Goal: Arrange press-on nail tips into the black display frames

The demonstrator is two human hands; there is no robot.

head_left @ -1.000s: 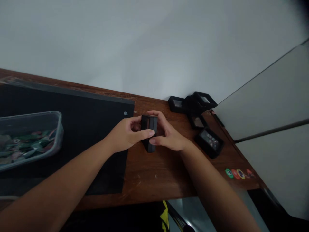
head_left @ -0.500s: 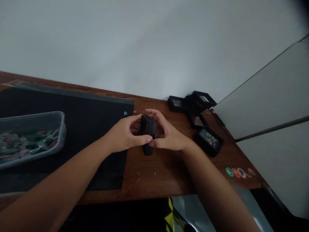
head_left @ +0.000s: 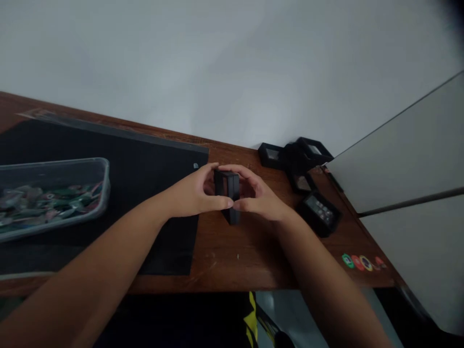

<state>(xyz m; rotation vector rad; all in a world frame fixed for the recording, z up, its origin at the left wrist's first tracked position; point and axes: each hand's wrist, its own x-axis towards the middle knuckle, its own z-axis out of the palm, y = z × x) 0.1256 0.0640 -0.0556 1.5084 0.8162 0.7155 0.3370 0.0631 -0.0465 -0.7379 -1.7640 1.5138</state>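
Observation:
Between my two hands a small black box (head_left: 235,186) stands on edge, its narrow side towards me, over the bare wooden table. My left hand (head_left: 205,191) grips it from the left, thumb across the near edge. From the other side my right hand (head_left: 255,193) holds the same box, with fingers over its far top and the thumb near the left thumb's tip. Part of a window-like face shows on the box's left side; the fingers hide much of the rest.
A clear plastic tub (head_left: 105,188) of small wrapped pieces stands on a black mat (head_left: 155,169) at left. Several black window boxes (head_left: 271,154) lie at the back right, one (head_left: 321,212) with small items inside. Round stickers (head_left: 357,262) sit near the right front edge of the wooden table (head_left: 224,261).
The view has shifted a little, so the table's contents sit slightly further right. The box has turned a little in my hands, and my right fingers have closed over its top.

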